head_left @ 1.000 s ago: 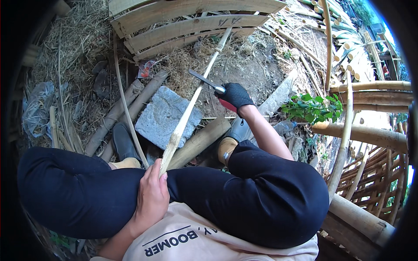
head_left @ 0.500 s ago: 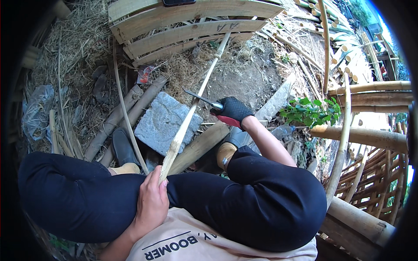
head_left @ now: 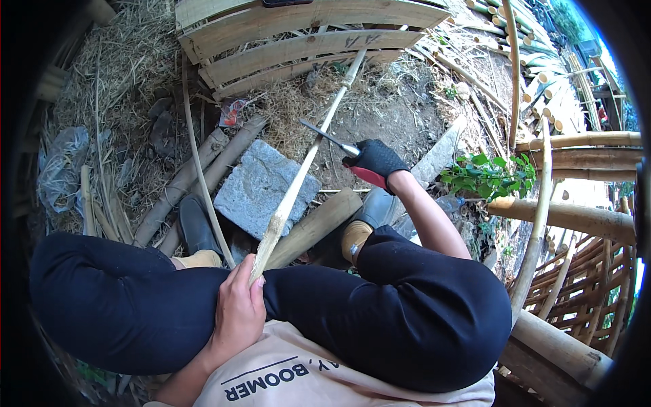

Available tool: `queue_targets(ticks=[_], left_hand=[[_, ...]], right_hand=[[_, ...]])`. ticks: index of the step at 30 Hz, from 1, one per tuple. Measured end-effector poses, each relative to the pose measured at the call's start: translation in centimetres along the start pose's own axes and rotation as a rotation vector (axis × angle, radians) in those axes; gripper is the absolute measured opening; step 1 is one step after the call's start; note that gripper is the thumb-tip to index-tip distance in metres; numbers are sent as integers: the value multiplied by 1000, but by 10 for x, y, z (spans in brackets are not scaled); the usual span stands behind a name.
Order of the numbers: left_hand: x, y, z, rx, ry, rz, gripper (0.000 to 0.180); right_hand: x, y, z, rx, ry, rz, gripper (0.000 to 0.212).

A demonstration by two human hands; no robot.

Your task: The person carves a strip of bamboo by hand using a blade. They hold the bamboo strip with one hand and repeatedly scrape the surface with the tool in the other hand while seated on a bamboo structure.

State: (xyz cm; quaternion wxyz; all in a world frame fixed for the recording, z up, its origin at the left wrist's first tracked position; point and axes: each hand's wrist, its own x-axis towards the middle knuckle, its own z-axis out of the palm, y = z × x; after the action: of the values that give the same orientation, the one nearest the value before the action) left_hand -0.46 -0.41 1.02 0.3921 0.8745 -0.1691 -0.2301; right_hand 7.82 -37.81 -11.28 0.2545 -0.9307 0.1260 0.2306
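My bare left hand (head_left: 241, 305) grips the near end of a long, pale bamboo strip (head_left: 300, 178) beside my lap. The strip slants away over a grey stone block (head_left: 256, 188), and its far end reaches a slatted wooden crate. On my right hand (head_left: 377, 163) is a black and red glove, and its fingers are wrapped round the handle of a knife (head_left: 328, 138). The narrow dark blade points to the far left and crosses the strip beyond the stone. Whether the blade's edge bites into the strip cannot be made out.
The slatted crate (head_left: 298, 46) stands at the far side with a dark phone-like object on top. Thick bamboo poles (head_left: 183, 183) lie left of the stone. A leafy plant (head_left: 489, 175) grows at right, near bamboo rails (head_left: 569, 214). A clear plastic bag (head_left: 62, 169) lies far left.
My right hand and the knife have shifted slightly to the right and farther along the strip. My left hand keeps its hold on the strip. The whole view has moved a little.
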Motion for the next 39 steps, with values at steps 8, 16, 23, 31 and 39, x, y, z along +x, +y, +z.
queue_targets(ticks=[8,16,23,31,39], left_hand=[[7,4,-6,-119,-59,-121,32],[4,-6,-1,-164,-26,-137,31],[7,-4,1,-100,9,-77,29],[7,-1,-1,-89,22,-12,26],[7,-2,0,-161,3,-133,27]], right_hand=[[-46,-49,14,28,-273,-126,40],[-61,-58,32,65,-251,-178,42],[-50,-46,34,-42,-144,-208,39],[-19,-7,27,1,62,54,36],[-55,-55,31,146,-333,-171,44]])
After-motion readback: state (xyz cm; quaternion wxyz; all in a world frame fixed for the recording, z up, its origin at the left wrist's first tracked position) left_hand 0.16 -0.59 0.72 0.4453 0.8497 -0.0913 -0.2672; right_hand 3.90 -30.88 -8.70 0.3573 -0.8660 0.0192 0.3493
